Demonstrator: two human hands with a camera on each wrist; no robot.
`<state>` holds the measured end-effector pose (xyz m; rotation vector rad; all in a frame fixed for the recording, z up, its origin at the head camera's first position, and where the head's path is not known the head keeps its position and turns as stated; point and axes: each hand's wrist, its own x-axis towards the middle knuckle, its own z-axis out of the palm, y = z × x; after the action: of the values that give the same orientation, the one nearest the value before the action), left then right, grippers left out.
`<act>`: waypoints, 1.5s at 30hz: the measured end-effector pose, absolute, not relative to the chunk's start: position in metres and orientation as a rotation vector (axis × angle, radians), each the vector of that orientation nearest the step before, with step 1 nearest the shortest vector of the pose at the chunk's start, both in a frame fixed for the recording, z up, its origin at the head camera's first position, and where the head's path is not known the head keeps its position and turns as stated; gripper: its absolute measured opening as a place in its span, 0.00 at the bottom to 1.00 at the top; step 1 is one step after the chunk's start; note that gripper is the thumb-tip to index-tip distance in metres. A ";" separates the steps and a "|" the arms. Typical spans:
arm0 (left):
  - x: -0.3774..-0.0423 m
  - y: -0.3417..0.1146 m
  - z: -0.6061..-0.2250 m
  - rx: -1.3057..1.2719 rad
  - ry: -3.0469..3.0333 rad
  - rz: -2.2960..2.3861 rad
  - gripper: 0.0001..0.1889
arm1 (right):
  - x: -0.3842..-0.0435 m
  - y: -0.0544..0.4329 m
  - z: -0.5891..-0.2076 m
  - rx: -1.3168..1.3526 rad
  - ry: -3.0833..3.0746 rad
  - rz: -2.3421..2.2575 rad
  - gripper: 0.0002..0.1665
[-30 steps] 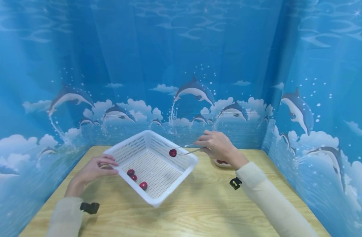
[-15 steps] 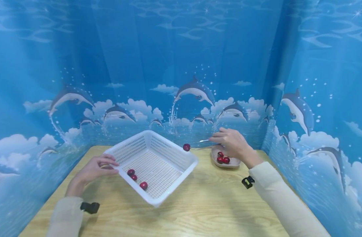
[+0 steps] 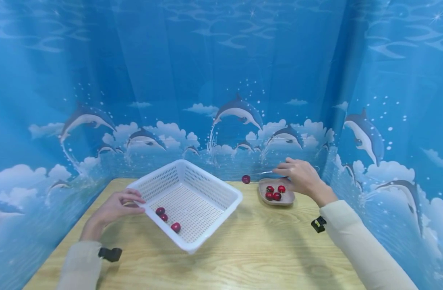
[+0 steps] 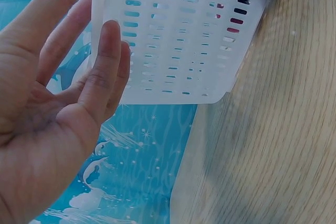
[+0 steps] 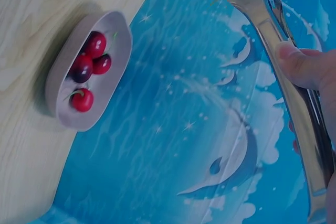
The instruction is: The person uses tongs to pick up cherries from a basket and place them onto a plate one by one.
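Observation:
My left hand (image 3: 118,209) pinches the left rim of a white perforated plastic basket (image 3: 192,209), fingers lying along its outer wall in the left wrist view. The basket leans, with 3 dark red cherries (image 3: 175,227) along its lower near-left side. My right hand (image 3: 301,177) grips metal serving tongs (image 5: 273,45) with slotted ends. A single cherry (image 3: 245,179) is pinched at their tips, in the air between basket and dish; in the right wrist view it shows through the slots. Below and left of my right hand sits a small beige dish (image 3: 287,199) holding several cherries (image 5: 82,68).
A light wooden table (image 3: 243,249) lies under everything. Blue curtains (image 3: 192,80) printed with dolphins stand behind the table and along both sides. A dark strap-on device (image 3: 318,224) sits at my right wrist, another (image 3: 110,254) at my left.
My right hand has moved right with the tongs, carrying the cherry from over the basket past its right rim. The dish has come into fuller view. My left hand and the basket stay put.

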<state>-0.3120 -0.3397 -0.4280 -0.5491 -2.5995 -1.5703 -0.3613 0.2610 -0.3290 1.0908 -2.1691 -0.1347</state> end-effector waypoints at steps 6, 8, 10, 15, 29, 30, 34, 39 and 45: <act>-0.313 -0.341 -0.429 -0.531 -2.606 -1.582 0.18 | -0.366 0.278 -0.334 1.061 -2.191 -0.151 0.20; -0.313 -0.341 -0.429 -0.523 -2.618 -1.573 0.18 | -0.367 0.284 -0.337 1.038 -2.220 -0.169 0.18; -0.313 -0.341 -0.429 -0.508 -2.629 -1.565 0.19 | -0.369 0.291 -0.341 1.015 -2.252 -0.186 0.18; -0.312 -0.340 -0.426 -0.484 -2.642 -1.558 0.19 | -0.370 0.306 -0.350 0.937 -2.347 -0.209 0.18; -0.311 -0.339 -0.427 -0.543 -2.594 -1.626 0.18 | -0.376 0.339 -0.367 0.742 -2.609 -0.217 0.17; -0.311 -0.339 -0.426 -0.555 -2.593 -1.622 0.18 | -0.376 0.341 -0.368 0.729 -2.624 -0.210 0.17; -0.312 -0.339 -0.427 -0.538 -2.600 -1.610 0.18 | -0.377 0.345 -0.373 0.673 -2.682 -0.185 0.15; -0.312 -0.339 -0.427 -0.515 -2.620 -1.588 0.19 | -0.379 0.350 -0.380 0.644 -2.715 -0.183 0.15; -0.311 -0.339 -0.426 -0.488 -2.641 -1.567 0.20 | -0.380 0.351 -0.387 0.634 -2.745 -0.161 0.15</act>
<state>-0.3114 -0.3391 -0.4261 -0.4878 -2.6413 -1.5668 -0.3798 0.3509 -0.3866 0.6338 -2.7449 -0.1610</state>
